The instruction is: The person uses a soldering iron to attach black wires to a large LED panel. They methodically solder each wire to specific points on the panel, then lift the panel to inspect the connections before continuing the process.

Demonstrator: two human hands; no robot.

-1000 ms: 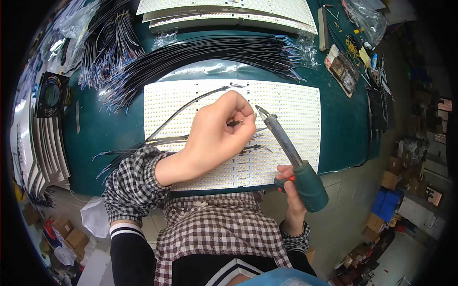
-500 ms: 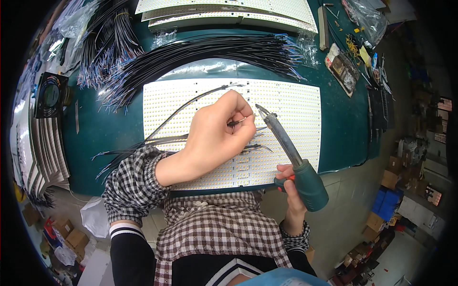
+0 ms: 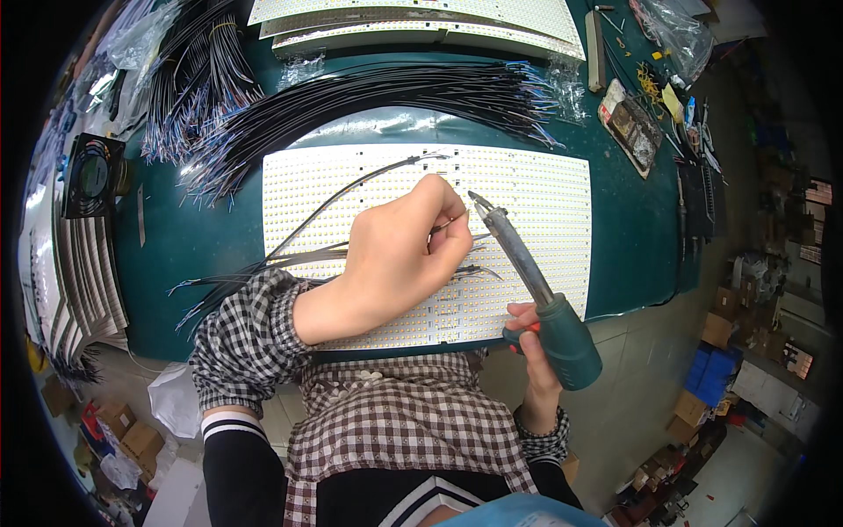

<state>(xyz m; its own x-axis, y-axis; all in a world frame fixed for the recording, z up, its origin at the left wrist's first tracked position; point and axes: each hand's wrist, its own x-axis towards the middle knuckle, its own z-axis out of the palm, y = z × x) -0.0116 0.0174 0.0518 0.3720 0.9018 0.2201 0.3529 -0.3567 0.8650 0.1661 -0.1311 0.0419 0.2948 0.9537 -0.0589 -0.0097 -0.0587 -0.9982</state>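
A white LED panel (image 3: 543, 211), dotted with rows of small LEDs, lies in front of me on the green table. My left hand (image 3: 395, 259) is closed in a pinch over its middle, with a thin wire (image 3: 439, 227) between thumb and forefinger. In my right hand (image 3: 537, 364), at the panel's near right corner, is a soldering iron (image 3: 525, 256) with a green handle and a red trigger. Its tip points up and left, just beside my left fingertips. One black cable (image 3: 338, 189) curves across the panel's upper left; more wires (image 3: 233, 283) run under my left forearm.
Beyond the panel lies a thick bundle of black cables (image 3: 378, 97) with coloured ends. More LED panels (image 3: 421, 22) are stacked at the back. A small fan (image 3: 92, 176) stands at left above a stack of boards (image 3: 88, 281). A stained tin (image 3: 630, 127) sits at far right.
My left hand has shifted very slightly down, still pinching the wire. The soldering iron has moved slightly left.
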